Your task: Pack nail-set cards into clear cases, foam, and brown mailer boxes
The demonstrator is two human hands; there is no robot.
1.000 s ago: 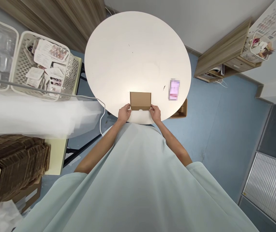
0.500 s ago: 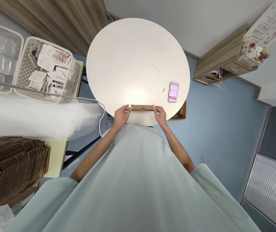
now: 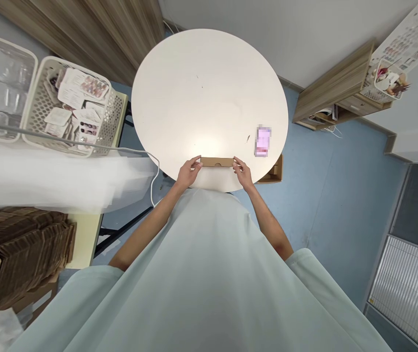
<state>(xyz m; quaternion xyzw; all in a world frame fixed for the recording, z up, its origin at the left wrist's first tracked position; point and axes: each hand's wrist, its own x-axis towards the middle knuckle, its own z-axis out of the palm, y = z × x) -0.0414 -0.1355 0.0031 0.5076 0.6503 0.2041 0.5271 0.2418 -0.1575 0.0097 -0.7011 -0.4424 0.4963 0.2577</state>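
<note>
Brown cardboard box [image 3: 217, 162] in the head view, near the front edge of a round white desk [image 3: 209, 93], with a notched narrow side showing. Gripped at its left end between thumb and fingers of the left hand [image 3: 189, 172], and likewise at its right end by the right hand [image 3: 243, 173]. Farther right on the desk, a pixelated pink rectangle [image 3: 263, 141]. Off to the left, a pale perforated basket [image 3: 112, 116] full of cards [image 3: 71, 95], with white sheeting [image 3: 65, 181] and stacked brown cardboard [image 3: 36, 242] lower down
</note>
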